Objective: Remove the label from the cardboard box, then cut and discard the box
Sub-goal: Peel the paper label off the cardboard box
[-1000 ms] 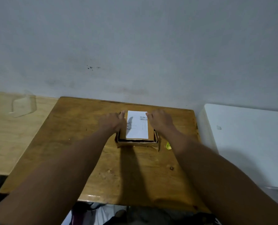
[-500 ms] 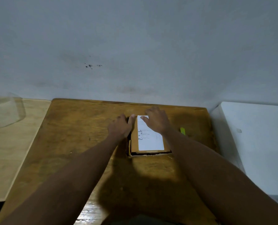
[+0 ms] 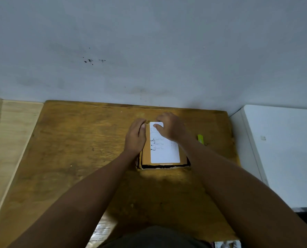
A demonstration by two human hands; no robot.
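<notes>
Your left hand (image 3: pixel 135 136) lies flat along the cardboard box's (image 3: pixel 146 156) left edge, fingers straight. Your right hand (image 3: pixel 170 127) curls onto the white label's (image 3: pixel 164 151) far corner, thumb pressing it, mid wooden table (image 3: pixel 73 140).

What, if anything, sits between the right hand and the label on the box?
Nothing visible does. The right hand already lies on the far end of the white label, thumb on the paper. The left hand rests along the cardboard box's left edge, beside the label.
</notes>
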